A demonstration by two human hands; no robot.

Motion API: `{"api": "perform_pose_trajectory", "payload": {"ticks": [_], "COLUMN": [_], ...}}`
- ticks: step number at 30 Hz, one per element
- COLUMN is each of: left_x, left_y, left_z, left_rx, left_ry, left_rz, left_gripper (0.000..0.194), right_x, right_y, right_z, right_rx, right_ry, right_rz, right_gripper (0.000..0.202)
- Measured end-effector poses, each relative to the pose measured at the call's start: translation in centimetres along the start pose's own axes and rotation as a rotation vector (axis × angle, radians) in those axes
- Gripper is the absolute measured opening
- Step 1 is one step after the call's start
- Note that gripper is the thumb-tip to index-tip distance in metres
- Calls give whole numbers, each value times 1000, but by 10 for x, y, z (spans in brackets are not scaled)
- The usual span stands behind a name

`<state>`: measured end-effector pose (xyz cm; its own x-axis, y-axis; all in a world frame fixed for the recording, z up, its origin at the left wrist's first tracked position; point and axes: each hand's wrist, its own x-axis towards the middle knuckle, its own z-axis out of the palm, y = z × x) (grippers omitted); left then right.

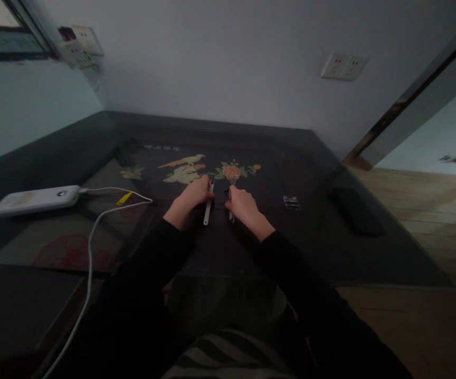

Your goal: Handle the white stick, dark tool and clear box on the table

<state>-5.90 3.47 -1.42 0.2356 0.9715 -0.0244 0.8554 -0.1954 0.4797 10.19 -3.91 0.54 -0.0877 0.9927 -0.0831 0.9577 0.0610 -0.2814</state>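
In the head view, over the table [326, 247], the left hand [196, 193] pinches a strip [207, 213] at its 5 o'clock and the right hand [246, 206] a small object [231, 216], mostly hidden, at its 8 o'clock; a loose fingertip hold could drop either. A leftward sleeve [145, 271] sweep could snag the cable [144, 201] at the left hand's 9 o'clock.
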Motion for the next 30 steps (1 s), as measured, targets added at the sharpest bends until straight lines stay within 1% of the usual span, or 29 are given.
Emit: {"api": "perform_pose_trajectory", "payload": {"ticks": [8, 13, 16, 19, 22, 25, 27, 28, 30], "left_x": [2, -1, -4, -6, -7, -6, -6, -7, -8], "left_y": [-2, 6, 12, 15, 16, 17, 18, 20, 23], "left_z": [2, -1, -3, -5, -5, -3, -1, 0, 2], "left_rx": [90, 158, 177, 196, 212, 208, 189, 174, 141], "left_ry": [-37, -81, -67, -69, -84, -46, -11, 2, 22], "left_rz": [3, -49, -62, -47, -42, -33, 5, 30, 81], "left_gripper": [33, 34, 29, 25, 25, 25, 23, 22, 20], "right_x": [3, 4, 5, 6, 5, 4, 5, 6, 8], "right_y": [2, 2, 2, 2, 1, 3, 10, 18, 41], "right_z": [5, 5, 6, 7, 7, 3, -4, -9, -20], "right_rx": [-4, -17, -12, -12, -12, 17, 71, 109, 200], "right_ry": [17, 14, 11, 14, 13, 28, 84, 129, 199], "right_rz": [10, 2, -1, 8, 15, 5, -10, -16, -56], "right_gripper": [26, 27, 27, 27, 26, 24, 23, 22, 21]}}
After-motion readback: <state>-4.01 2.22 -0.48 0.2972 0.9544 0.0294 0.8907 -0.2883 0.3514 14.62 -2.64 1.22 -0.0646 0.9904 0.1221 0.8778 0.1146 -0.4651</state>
